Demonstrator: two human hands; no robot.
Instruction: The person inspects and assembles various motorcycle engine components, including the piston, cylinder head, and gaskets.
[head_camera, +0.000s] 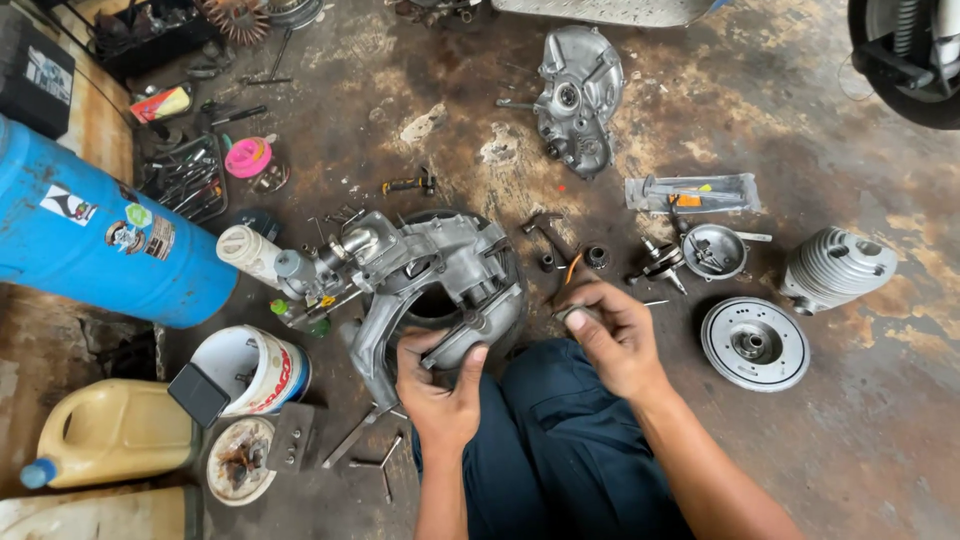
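Head view: the engine casing (430, 280) lies on the stained floor (860, 440), just ahead of the person's knees. The left hand (438, 385) grips the casing's near rim. The right hand (612, 335), just right of the casing, pinches a small metal part (574, 313). Further right of the casing lie a flywheel (755, 343) and a finned cylinder (835, 268); a blue tank (100, 240) lies to its left.
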